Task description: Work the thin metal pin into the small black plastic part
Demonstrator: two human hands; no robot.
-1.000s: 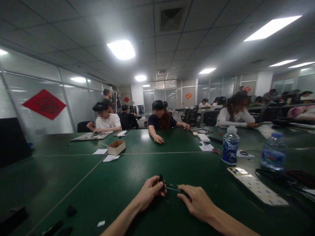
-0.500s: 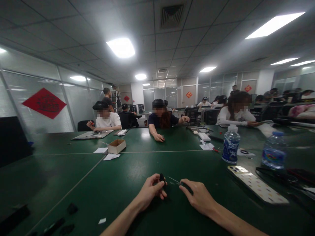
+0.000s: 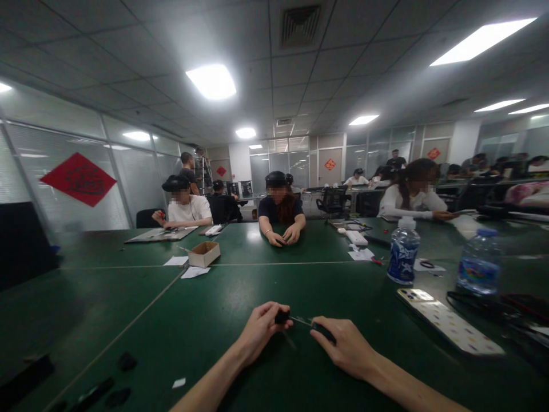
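Note:
My left hand (image 3: 259, 330) rests low at the middle of the green table (image 3: 206, 309), fingers pinched round a small black part (image 3: 282, 316). Just to its right, my right hand (image 3: 345, 346) is closed on the black handle of a thin screwdriver (image 3: 315, 326). The metal shaft of that tool points left and its tip reaches the black part. Both forearms come in from the bottom edge.
A phone in a patterned case (image 3: 448, 329) lies to the right, with two water bottles (image 3: 403, 250) behind it and dark cables at the far right. A small cardboard box (image 3: 205, 254) and paper slips sit mid-table. Small black pieces (image 3: 126, 361) lie bottom left. Several people work across the table.
Both hands have shifted slightly up the table. The black part has turned in my left fingers and the screwdriver tip now meets it. The person opposite has brought both hands together.

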